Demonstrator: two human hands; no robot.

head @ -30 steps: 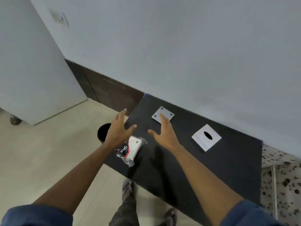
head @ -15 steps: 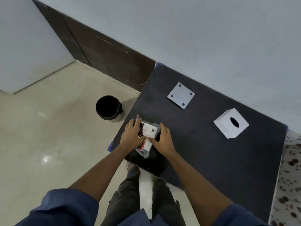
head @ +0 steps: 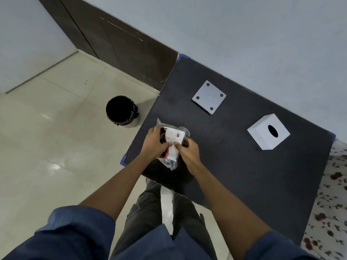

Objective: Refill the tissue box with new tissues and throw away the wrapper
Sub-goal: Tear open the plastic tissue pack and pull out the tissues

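Both of my hands have closed onto the tissue pack since a second ago, when they were spread wide above it, and the pack is now lifted slightly off the near left part of the table instead of lying flat. Nearest to me, my 2 blue sleeves are filling the bottom of the view, with my dark trousers between them at the table's near edge. My left hand is wrapping its fingers around the left side of the pack, gripping it firmly. My right hand is curling tight, its fingertips pinching the clear plastic wrapper at the middle of the pack. The pack is white with red and black printing, and its crinkled near end is hanging down below my hands. Further out, toward the right edge of the table, the white tissue box is sitting upright with its dark oval slot facing up, well apart from the pack. Beyond my hands, near the far edge, a flat white square plate with 4 dark dots at its corners is lying on the surface. Off the table's left edge, a bin lined with a black bag is standing on the pale tiled floor.
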